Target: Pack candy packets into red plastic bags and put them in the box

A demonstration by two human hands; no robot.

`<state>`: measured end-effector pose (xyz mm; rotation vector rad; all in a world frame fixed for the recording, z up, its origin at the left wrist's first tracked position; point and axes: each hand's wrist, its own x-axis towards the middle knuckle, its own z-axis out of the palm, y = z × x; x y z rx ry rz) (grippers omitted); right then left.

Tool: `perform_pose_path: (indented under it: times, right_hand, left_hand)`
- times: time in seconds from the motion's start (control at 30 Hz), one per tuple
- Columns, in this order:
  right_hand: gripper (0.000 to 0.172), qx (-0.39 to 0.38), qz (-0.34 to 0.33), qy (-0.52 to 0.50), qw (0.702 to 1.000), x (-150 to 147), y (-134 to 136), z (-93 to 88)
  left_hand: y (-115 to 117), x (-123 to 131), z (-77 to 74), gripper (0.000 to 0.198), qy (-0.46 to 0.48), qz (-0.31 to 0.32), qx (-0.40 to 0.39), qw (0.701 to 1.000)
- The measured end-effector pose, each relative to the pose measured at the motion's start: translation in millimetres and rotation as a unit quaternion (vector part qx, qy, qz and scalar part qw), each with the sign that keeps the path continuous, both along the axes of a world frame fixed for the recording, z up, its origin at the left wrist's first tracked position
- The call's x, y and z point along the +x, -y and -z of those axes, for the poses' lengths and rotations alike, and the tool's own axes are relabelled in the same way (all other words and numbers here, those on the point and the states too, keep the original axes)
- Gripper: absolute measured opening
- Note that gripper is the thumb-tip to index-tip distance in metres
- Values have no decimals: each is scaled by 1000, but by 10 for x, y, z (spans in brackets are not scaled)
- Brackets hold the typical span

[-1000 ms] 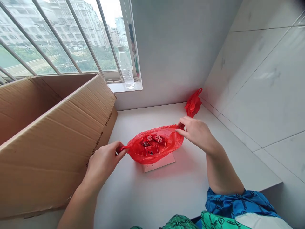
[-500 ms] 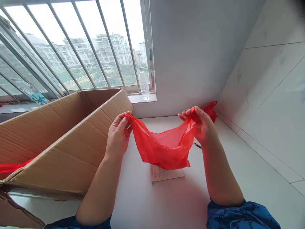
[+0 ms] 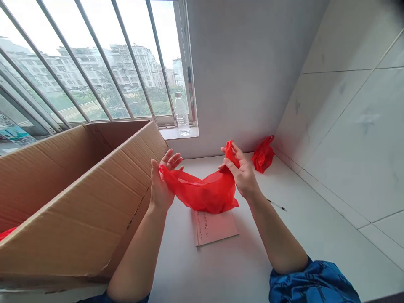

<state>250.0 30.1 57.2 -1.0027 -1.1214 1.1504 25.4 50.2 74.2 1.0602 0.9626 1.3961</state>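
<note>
A thin red plastic bag point(image 3: 205, 193) is stretched between my two hands and sags in the middle. My left hand point(image 3: 162, 185) has its fingers spread, and the bag's left end lies against its palm by the thumb. At the other end, my right hand point(image 3: 243, 172) grips a bunched part of the bag between thumb and fingers, with a red tip poking up. Below the bag, a pale booklet point(image 3: 216, 229) with printed characters lies on the white tabletop point(image 3: 202, 273), its far part covered by the bag.
A long open cardboard box point(image 3: 94, 202) stands at left, with some red plastic point(image 3: 8, 232) inside. A crumpled red bag point(image 3: 264, 155) sits by the tiled wall. A pen point(image 3: 277, 205) lies beside my right forearm. A clear bottle point(image 3: 182, 115) stands on the windowsill.
My left fingers have gone from pinching the bag's edge to spread. My right hand has moved left, bringing the bag's ends closer together. The view has shifted, showing more of the crumpled bag and pen.
</note>
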Motion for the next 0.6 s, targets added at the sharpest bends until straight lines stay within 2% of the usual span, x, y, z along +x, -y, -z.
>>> perform_pose_path:
  times: [0.1, 0.2, 0.27, 0.3, 0.4, 0.47, 0.53, 0.6]
  right_hand:
    - [63, -7, 3, 8, 1000, -27, -39, 73]
    - [73, -11, -19, 26, 999, -51, -41, 83]
    - [83, -15, -49, 42, 998, -88, -23, 74]
    - [87, -17, -66, 52, 996, -117, -9, 70]
    - [96, -22, -114, 105, 988, -237, 52, 80]
    - [101, -11, -122, 168, 978, -328, 94, 108]
    - [100, 9, -104, 231, 967, -406, 120, 148]
    - [82, 24, -80, 251, 964, -458, 116, 191]
  left_hand:
    - [88, -153, 280, 104, -109, 71, 60, 990]
    - [208, -296, 462, 116, -218, 121, 88, 964]
    - [256, -309, 482, 104, -278, 119, 59, 951]
    - [262, -279, 469, 92, -290, 113, 43, 949]
    - [222, -80, 415, 45, -242, 130, 22, 961]
    - [189, 73, 409, 37, -214, 160, 21, 963]
    - [184, 183, 430, 33, -244, 181, 30, 952]
    - [205, 229, 455, 26, -303, 193, 42, 932]
